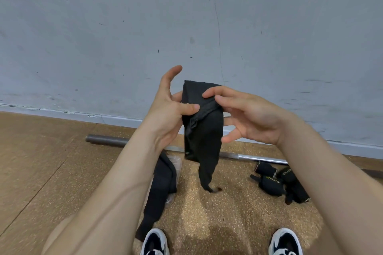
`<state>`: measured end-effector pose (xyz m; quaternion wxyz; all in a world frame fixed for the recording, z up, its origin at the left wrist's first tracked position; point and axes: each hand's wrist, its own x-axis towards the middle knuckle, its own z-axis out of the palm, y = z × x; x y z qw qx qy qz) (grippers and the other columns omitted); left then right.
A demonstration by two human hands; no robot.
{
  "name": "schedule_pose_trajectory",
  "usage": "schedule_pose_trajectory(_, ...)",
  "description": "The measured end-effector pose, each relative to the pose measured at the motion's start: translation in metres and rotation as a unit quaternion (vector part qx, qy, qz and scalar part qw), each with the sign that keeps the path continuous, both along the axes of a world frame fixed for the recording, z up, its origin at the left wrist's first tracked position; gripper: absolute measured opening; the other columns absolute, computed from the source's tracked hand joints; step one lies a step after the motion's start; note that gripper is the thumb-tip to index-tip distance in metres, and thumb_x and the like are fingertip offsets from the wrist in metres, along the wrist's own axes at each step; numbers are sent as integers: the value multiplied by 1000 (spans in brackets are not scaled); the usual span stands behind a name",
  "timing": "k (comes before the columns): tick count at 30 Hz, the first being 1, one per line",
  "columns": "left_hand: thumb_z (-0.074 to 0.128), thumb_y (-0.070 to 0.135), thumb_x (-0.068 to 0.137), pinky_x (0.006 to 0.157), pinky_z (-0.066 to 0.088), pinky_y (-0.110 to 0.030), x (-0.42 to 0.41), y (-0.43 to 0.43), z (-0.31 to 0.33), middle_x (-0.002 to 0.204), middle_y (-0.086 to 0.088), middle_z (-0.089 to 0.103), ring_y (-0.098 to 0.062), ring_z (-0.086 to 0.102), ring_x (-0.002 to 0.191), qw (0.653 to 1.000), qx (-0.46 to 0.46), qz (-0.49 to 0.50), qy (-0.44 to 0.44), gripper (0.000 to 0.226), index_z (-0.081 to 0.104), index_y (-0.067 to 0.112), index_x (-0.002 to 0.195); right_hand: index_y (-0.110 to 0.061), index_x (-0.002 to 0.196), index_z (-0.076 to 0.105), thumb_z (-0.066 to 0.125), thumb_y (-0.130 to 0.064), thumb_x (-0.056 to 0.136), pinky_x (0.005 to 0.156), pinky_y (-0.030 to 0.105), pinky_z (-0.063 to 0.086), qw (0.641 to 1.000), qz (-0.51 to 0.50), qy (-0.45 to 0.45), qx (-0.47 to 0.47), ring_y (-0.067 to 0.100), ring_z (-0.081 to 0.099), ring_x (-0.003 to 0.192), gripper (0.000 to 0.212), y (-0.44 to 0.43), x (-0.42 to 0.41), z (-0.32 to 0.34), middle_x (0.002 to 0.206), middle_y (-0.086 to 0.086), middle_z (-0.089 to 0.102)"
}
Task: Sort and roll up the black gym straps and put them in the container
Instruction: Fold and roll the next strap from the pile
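Note:
A wide black gym strap (204,130) hangs in the air in front of me, its lower end trailing down to the floor. My left hand (167,109) pinches its left edge with the thumb, the index finger raised free. My right hand (248,115) holds the strap's upper right part, thumb and forefinger on the front and the other fingers spread behind. Another long black strap (159,190) lies unrolled on the floor under my left forearm, across a clear plastic container (176,163). Rolled black straps (275,180) with yellow lettering sit on the floor at the right.
A steel barbell (107,139) lies along the foot of the grey wall (186,27). The floor is brown cork-like matting (41,161). My two shoes (155,242) show at the bottom edge.

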<state>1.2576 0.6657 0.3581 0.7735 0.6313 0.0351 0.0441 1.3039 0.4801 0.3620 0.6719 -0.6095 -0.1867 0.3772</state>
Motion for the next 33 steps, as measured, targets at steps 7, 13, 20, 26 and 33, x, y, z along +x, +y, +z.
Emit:
schedule_pose_trajectory(7, 50, -22, 71, 89, 46, -43, 1, 0, -3, 97, -11, 66, -27, 61, 93, 994, 63, -88, 1, 83, 46, 25, 140, -13, 122, 66, 46, -24, 104, 56, 32, 59, 999, -28, 30, 25, 27, 71, 99, 29, 11, -6, -11, 119, 15, 70)
schedule_pose_trajectory(13, 63, -7, 89, 87, 58, -44, -3, 1, 0, 121, -14, 61, -29, 69, 97, 986, 155, -64, -1, 77, 38, 46, 140, -10, 122, 67, 44, -12, 105, 56, 33, 59, 991, -97, 48, 73, 25, 75, 91, 28, 15, -7, -13, 111, 11, 74)
schedule_pose_trajectory(20, 63, -7, 90, 85, 58, -44, -12, 13, -8, 98, -15, 73, -29, 72, 89, 965, 222, -139, 25, 74, 36, 46, 135, -1, 118, 65, 38, 10, 99, 69, 35, 62, 938, -266, 113, 189, 30, 68, 103, 35, 19, 7, -17, 127, 17, 62)
schedule_pose_trajectory(26, 65, -9, 86, 62, 44, -14, -24, 20, -17, 68, 9, 60, -1, 52, 61, 940, 244, -234, 44, 22, 65, 11, 93, -2, 107, 69, 37, 14, 96, 79, 38, 62, 892, -418, 44, 165, 32, 57, 119, 38, 20, 22, -25, 130, 18, 56)
schedule_pose_trajectory(33, 73, -9, 80, 67, 46, -15, -29, 24, -27, 69, 8, 65, -1, 55, 58, 913, 344, -207, 73, 22, 71, 14, 78, -10, 100, 73, 37, 8, 97, 78, 31, 62, 882, -459, -64, 86, 23, 60, 114, 40, 25, 29, -37, 127, 7, 58)
